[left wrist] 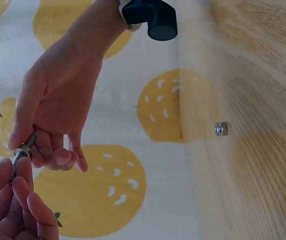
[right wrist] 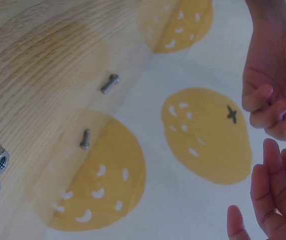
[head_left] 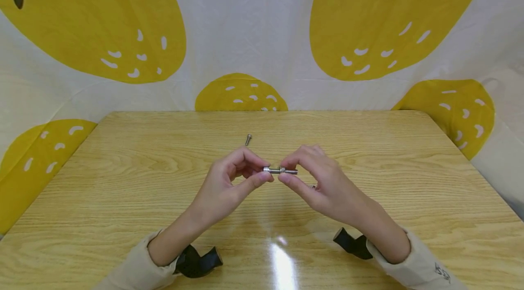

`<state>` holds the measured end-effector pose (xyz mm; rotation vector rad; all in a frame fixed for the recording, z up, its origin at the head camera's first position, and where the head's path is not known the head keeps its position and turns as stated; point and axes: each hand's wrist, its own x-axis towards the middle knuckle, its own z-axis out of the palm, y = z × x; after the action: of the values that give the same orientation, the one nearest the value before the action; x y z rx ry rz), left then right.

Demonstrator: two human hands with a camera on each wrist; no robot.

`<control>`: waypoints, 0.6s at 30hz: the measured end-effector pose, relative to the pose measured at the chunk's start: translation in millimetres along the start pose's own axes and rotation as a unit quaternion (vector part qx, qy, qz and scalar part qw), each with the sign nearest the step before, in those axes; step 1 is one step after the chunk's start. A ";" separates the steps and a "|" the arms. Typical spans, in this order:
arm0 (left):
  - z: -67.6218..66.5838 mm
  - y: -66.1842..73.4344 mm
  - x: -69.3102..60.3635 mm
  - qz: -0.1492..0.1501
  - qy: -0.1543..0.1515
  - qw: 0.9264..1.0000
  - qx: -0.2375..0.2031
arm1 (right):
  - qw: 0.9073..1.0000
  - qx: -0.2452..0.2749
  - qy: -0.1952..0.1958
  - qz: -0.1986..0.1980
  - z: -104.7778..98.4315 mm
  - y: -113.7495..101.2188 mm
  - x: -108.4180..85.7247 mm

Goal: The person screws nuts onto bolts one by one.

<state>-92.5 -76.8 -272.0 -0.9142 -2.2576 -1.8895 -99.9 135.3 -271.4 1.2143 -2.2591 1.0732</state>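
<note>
Silvery bolt [head_left: 274, 171], threaded, nut [head_left: 282, 170] around it

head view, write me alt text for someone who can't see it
A person's left hand and right hand pinch a metal bolt held roughly level between them, above a wooden table. A loose screw lies on the table just beyond the hands. Behind is a white cloth printed with big yellow shapes.
</note>
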 end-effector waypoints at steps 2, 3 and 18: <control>0.3 -0.3 0.0 0.005 -0.002 1.000 -0.001 | 1.000 -0.005 -0.002 -0.003 0.9 1.0 0.1; 0.6 -0.4 0.1 0.008 -0.003 1.000 -0.001 | 1.000 -0.010 -0.003 -0.005 1.2 1.6 0.1; 0.4 0.8 -0.3 -0.007 0.003 1.000 0.010 | 1.000 -0.017 0.008 -0.009 -3.0 -2.5 1.5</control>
<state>-91.8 -76.5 -271.5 -0.8908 -2.2818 -1.8693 -98.8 135.9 -267.4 1.2057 -2.2418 1.0314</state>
